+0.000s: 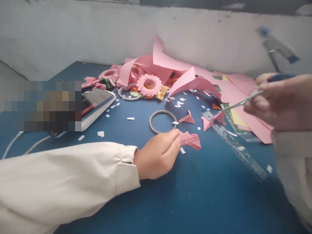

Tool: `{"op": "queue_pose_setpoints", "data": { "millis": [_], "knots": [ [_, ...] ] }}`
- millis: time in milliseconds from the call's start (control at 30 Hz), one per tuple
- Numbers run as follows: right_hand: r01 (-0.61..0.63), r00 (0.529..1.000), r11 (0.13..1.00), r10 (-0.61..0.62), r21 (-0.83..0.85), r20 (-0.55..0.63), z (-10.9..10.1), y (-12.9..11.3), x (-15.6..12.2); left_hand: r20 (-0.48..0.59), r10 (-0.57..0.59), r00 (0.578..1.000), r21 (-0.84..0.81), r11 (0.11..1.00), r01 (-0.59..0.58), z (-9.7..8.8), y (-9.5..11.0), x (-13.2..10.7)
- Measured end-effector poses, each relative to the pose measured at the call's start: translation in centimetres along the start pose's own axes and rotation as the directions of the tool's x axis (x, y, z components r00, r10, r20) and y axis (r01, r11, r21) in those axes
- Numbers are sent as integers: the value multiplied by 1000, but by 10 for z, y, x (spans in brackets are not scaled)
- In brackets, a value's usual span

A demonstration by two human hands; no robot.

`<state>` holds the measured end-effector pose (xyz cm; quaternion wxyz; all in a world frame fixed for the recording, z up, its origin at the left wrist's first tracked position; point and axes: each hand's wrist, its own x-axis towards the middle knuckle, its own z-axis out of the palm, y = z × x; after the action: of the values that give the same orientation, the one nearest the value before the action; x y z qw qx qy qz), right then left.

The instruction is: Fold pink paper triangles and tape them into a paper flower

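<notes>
Left hand (158, 155): here it is over the blue table (170, 201), thumb and fingers pinched tight on a folded pink paper strip (191, 140) that juts out rightward.
Right hand (280, 100): well apart from the left, up at the far right, blurred, gripping a pointed metal tool (248, 98) whose tip angles down to the left.
Folded pink piece (214, 120): sits between the hands, right at that tip, over the clear ruler (239, 151); contact, I cannot tell.
Small pink triangle (188, 118): just beyond the left hand's fingertips.
Tape ring (150, 123): flat on the table, directly behind the left hand.
Pink rosette (156, 84): farther back, beyond both.
</notes>
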<state>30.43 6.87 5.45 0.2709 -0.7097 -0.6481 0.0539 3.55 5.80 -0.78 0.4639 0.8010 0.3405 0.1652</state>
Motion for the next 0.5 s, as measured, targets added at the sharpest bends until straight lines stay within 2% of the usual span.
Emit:
{"op": "queue_pose_setpoints", "data": {
  "millis": [33,67,100,133,167,233,300,500],
  "knots": [
    [-129,969,933,47,335,242,4,-7,-9,1,2,1000,4,1000,-2,0,0,0],
    [-307,898,780,48,546,437,9,-14,-19,3,3,1000,14,1000,-3,0,0,0],
    [-474,793,641,14,603,609,15,-21,-27,0,4,1000,25,1000,-4,0,0,0],
    [-547,754,553,1,628,657,21,-28,-35,-1,6,1000,33,999,-6,-1,1,0],
    [-556,759,512,-8,655,651,27,-32,-41,0,9,1000,39,999,-9,-1,1,1],
    [-504,812,473,-27,723,583,36,-37,-47,16,18,1000,44,999,-19,-2,2,1],
    [-480,832,458,-34,748,554,42,-35,-49,30,26,999,53,998,-27,-2,2,1],
    [-464,835,445,-68,766,546,49,-27,-47,62,51,997,0,999,-51,-2,1,1]
  ]
}}
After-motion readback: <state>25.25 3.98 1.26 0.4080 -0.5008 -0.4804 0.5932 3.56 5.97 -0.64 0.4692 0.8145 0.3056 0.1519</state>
